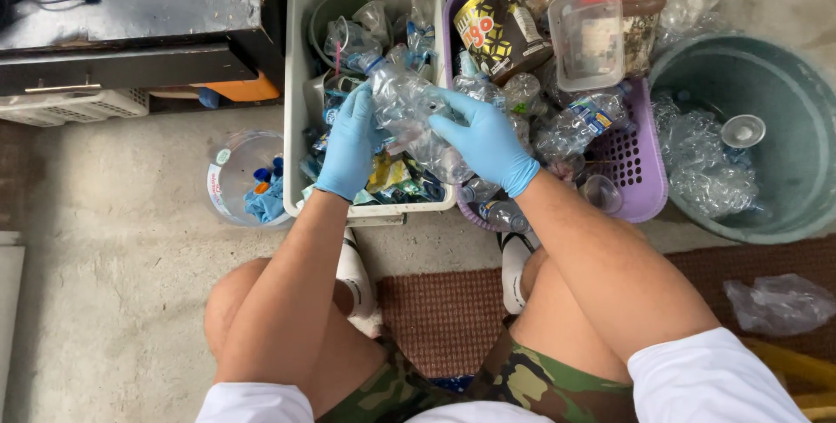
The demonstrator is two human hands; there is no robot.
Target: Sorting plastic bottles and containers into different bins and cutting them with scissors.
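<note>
Crumpled clear plastic bottle (409, 114) sits between both hands, held above the white rectangular bin (298, 57) and just over that bin's right wall. Left hand (351, 140), in a blue glove, has its fingers curled closed around the bottle's left side near the neck. Right hand (485, 140), also blue-gloved, grips the bottle's other side, thumb pressed on the clear wall and fingers wrapped behind.

Directly under the hands the white bin is packed with bottles, labels and wrappers, leaving little free room inside; its near edge lies just below the left wrist. Touching the bin on the right hand's side is a purple perforated basket (640, 170), heaped with more bottles, a dark round tin (498, 29) and a clear lidded box (588, 38). Farther out beyond the right hand stands a large green tub (797, 118) holding crushed clear plastic. Out past the left hand, a small clear container (237, 175) with blue caps rests on the bare concrete floor (104, 240), where open space remains.
</note>
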